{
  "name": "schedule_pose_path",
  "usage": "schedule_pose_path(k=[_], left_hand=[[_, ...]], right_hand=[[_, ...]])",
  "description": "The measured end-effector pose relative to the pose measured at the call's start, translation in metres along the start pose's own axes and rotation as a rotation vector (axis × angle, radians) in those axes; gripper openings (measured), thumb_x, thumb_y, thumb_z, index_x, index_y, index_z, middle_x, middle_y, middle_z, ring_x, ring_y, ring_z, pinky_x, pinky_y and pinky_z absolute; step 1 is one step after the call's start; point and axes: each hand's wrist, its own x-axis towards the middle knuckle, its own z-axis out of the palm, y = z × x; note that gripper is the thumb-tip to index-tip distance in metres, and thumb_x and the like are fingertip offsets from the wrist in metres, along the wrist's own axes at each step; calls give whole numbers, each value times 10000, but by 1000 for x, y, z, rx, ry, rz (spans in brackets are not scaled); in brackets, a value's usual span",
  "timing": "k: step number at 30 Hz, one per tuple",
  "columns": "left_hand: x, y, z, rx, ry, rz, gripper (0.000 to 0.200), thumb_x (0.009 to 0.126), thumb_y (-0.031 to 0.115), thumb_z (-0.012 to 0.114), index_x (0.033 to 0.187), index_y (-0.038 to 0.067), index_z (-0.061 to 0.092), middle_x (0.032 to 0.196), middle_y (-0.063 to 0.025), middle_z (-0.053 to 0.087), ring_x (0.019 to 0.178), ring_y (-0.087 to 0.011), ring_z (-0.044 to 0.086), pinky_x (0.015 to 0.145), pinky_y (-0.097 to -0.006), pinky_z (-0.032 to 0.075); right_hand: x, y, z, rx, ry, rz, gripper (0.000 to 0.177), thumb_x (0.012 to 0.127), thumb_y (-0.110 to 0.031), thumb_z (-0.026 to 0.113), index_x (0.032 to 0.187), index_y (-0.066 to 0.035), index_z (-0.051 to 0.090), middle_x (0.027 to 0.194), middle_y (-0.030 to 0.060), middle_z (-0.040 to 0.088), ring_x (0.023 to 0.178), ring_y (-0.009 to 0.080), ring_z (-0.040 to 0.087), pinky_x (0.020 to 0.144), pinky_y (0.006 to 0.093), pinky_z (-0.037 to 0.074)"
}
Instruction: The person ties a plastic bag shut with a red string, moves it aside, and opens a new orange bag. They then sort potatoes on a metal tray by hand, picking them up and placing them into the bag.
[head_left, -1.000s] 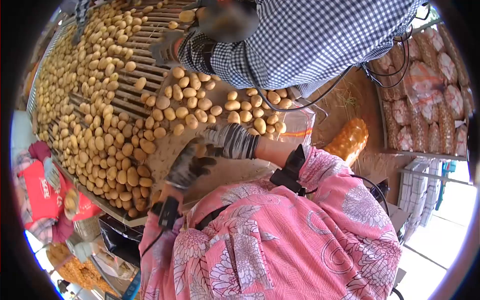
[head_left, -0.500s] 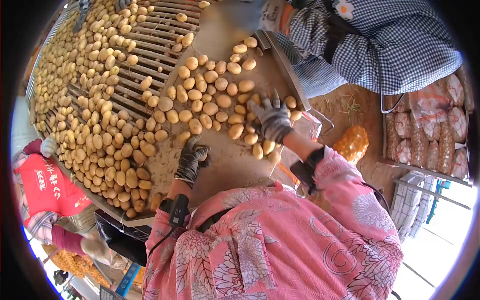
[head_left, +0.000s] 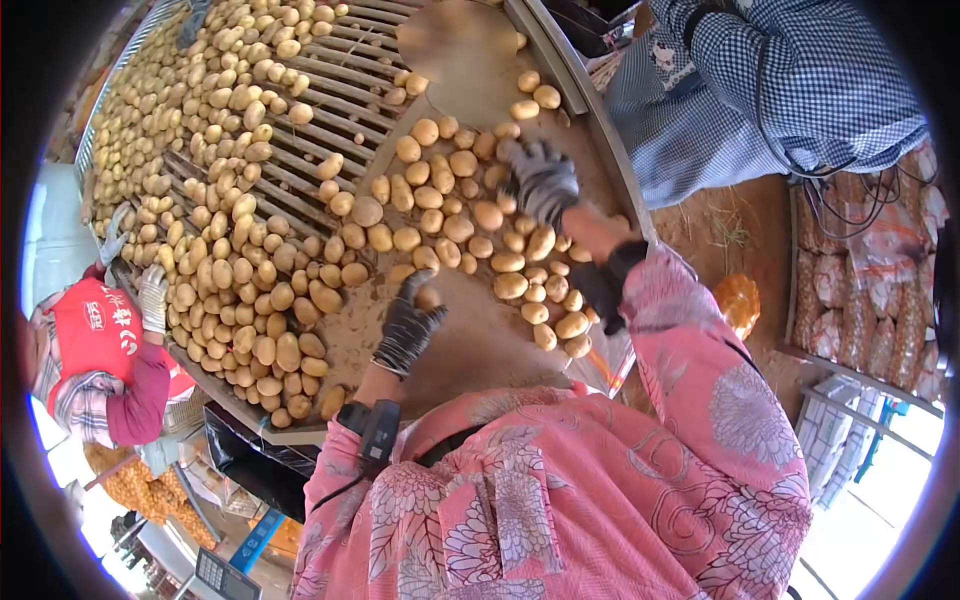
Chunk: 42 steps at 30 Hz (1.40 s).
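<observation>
In a dark striped glove, my left hand (head_left: 408, 325) is curled around a single potato (head_left: 428, 297) between thumb and fingers, just above the tray. My right hand (head_left: 542, 182), in a grey striped glove and slightly blurred, reaches across the far right part of the potatoes. Its fingers are stretched out and touch or hover over them; I see nothing gripped. Loose potatoes (head_left: 458, 228) lie spread between my hands on the muddy metal tray (head_left: 480, 335). Several more potatoes (head_left: 540, 240) gather below my right wrist, by the tray's right side.
A slatted rack (head_left: 335, 95) heaped with potatoes (head_left: 225, 270) adjoins the tray on the left. A raised metal rim (head_left: 600, 130) bounds its right side. One person in checked clothing (head_left: 810, 90) stands beyond it; another in a red apron (head_left: 95, 320) works at left. Filled sacks (head_left: 860, 290) are stacked right.
My right hand has moved farther away from me over the potatoes. Potatoes below it have shifted toward the near right. The checked person's arm has withdrawn from the tray. The view has turned slightly.
</observation>
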Motion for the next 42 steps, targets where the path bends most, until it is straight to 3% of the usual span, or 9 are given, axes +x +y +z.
schedule_pose_path(k=[4, 8, 12, 22, 29, 31, 32, 36, 42], left_hand=[[-1, 38, -3, -355, -146, -75, 424, 745, 17, 636, 1147, 23, 501, 1008, -70, 607, 837, -175, 590, 757, -292, 495], [20, 30, -26, 31, -128, 88, 424, 727, 33, 648, 1127, 6, 511, 1143, -145, 548, 1004, -226, 559, 850, -316, 459], [90, 65, -36, 422, 172, 480, 479, 694, 36, 663, 1149, 50, 514, 1241, -189, 453, 1185, -342, 417, 967, -393, 377], [146, 79, 5, 946, -131, 236, 717, 719, 376, 664, 1328, 124, 382, 1428, -199, 199, 1285, -444, 196, 1050, -497, 217], [58, 55, -14, 725, -102, 456, 643, 670, 277, 688, 1250, 115, 464, 1366, -194, 309, 1238, -416, 298, 1018, -519, 245], [26, 44, -29, 720, 12, 512, 618, 666, 255, 693, 1231, 113, 485, 1338, -191, 353, 1221, -405, 332, 1006, -524, 260], [7, 38, -38, 791, 76, 414, 593, 666, 238, 695, 1210, 104, 501, 1306, -186, 389, 1203, -387, 362, 990, -514, 289], [-32, 18, -50, 824, 207, 102, 541, 675, 190, 698, 1174, 82, 519, 1249, -172, 448, 1168, -348, 415, 946, -464, 362], [-35, 4, -26, 488, 179, 93, 480, 694, 128, 686, 1140, 46, 530, 1116, -192, 532, 1037, -360, 509, 883, -411, 430]], right_hand=[[-52, -11, 0, -155, -199, -278, 650, 772, -448, 590, 1322, -178, 375, 1351, 143, 356, 1287, 365, 258, 1005, 514, 259], [-29, 17, 0, -141, -192, -341, 590, 770, -434, 596, 1273, -168, 439, 1339, 138, 367, 1281, 361, 260, 1004, 505, 265], [57, 50, -10, -43, 285, -81, 523, 773, -428, 590, 1231, -199, 485, 1332, 125, 384, 1256, 371, 286, 997, 507, 266], [18, -2, 14, -144, 6, -194, 614, 793, -469, 546, 1324, -195, 403, 1406, 104, 302, 1295, 424, 206, 1040, 515, 203], [-19, 44, 1, -57, -65, -307, 564, 769, -371, 620, 1268, -167, 453, 1325, 130, 398, 1223, 381, 355, 994, 461, 321], [2, 59, 3, 412, 182, -193, 485, 769, -290, 637, 1203, -124, 496, 1192, 141, 507, 1063, 331, 513, 874, 401, 431], [14, 55, 1, 281, 339, -269, 443, 762, -249, 648, 1154, -89, 516, 1088, 151, 556, 912, 316, 580, 773, 372, 473], [49, 24, -6, -58, 30, -499, 364, 795, -292, 603, 1078, -72, 542, 1030, 166, 552, 884, 330, 579, 739, 404, 475], [13, 4, -13, -182, -25, -386, 390, 812, -352, 572, 1101, -92, 537, 992, 151, 570, 914, 314, 581, 774, 404, 477]])
